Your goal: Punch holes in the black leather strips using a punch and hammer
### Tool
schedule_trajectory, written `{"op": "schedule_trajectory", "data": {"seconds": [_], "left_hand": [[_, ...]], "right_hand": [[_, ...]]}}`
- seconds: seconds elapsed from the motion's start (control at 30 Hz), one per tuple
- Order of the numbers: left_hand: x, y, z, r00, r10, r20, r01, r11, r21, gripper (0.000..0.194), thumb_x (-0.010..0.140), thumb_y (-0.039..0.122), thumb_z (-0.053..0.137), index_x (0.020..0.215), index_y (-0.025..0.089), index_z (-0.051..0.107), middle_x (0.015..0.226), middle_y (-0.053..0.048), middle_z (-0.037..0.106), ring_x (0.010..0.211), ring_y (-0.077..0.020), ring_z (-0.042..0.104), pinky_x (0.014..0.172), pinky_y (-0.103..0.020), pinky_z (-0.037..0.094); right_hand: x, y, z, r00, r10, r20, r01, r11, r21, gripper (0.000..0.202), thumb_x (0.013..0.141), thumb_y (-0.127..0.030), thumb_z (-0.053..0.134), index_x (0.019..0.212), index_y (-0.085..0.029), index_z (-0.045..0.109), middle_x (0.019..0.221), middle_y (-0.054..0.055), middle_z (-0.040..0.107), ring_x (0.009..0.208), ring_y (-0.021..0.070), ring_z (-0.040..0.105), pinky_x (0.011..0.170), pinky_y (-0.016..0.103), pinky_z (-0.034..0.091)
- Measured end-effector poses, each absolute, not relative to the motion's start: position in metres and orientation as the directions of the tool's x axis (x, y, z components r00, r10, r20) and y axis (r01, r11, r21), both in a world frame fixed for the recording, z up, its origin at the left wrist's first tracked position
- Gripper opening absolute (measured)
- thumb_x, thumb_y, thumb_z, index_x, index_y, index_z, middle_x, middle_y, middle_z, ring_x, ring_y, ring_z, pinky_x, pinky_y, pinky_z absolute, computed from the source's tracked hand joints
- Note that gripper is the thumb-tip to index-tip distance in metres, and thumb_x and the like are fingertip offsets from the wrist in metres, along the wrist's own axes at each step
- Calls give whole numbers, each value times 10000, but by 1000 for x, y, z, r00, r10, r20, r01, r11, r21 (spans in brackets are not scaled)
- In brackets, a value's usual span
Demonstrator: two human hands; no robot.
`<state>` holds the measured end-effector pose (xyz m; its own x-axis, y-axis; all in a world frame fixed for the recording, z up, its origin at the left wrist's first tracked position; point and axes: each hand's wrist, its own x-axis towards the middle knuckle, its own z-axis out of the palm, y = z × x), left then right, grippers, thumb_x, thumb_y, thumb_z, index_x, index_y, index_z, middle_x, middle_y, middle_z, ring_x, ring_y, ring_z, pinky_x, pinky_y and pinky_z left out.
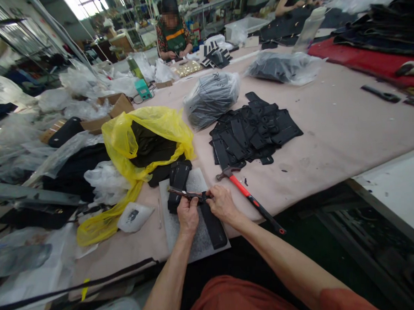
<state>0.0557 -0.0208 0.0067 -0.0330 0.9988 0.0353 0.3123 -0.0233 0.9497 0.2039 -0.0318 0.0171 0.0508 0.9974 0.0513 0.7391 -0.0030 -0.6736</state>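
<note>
Over a pale board (194, 251), my left hand (188, 214) is closed around a dark narrow piece (181, 192) that points out to the left. My right hand (223, 202) pinches its other end, near a small black part; the fingers hide the details. Below them a flat black panel (214, 230) lies on the board, its upper end beside my hands. A small stack of black panels (178, 177) rests on the board's left side. To the right of my right hand lies a hammer (252, 198) with a red and black handle.
A heap of black pieces (249, 132) lies beyond the hammer. Left of the board stands an open yellow bag (145, 116) with dark pieces. Clear bags (211, 97) sit farther back. The table edge runs close in front of me. A person (173, 33) works across the table.
</note>
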Motion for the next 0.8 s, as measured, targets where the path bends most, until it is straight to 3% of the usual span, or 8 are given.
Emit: {"op": "schedule_trajectory", "data": {"seconds": [0.23, 0.63, 0.8], "left_hand": [[57, -21, 5, -55, 998, 38, 412, -12, 911, 201, 874, 293, 522, 967, 199, 673, 914, -47, 724, 866, -206, 667, 820, -308, 489], [65, -26, 6, -85, 990, 113, 542, -49, 839, 171, 859, 255, 518, 926, 185, 659, 837, -70, 720, 798, -214, 673, 726, -287, 489], [64, -25, 5, -77, 991, 107, 515, -52, 856, 194, 872, 266, 510, 960, 195, 668, 888, -71, 728, 842, -216, 676, 767, -296, 488]], "right_hand": [[194, -27, 9, 130, 990, -53, 738, -133, -661, 49, 807, -163, 563, 799, -190, 603, 834, 43, 661, 855, 200, 582, 749, 321, 294], [203, -45, -10, -31, 990, 135, 764, 110, -635, 76, 823, -146, 448, 801, -185, 511, 804, 43, 585, 792, 179, 511, 759, 317, 318], [206, -54, -9, -63, 970, 235, 715, 208, -667, 79, 802, -130, 451, 782, -199, 484, 778, 26, 551, 776, 175, 491, 756, 321, 328]]}}
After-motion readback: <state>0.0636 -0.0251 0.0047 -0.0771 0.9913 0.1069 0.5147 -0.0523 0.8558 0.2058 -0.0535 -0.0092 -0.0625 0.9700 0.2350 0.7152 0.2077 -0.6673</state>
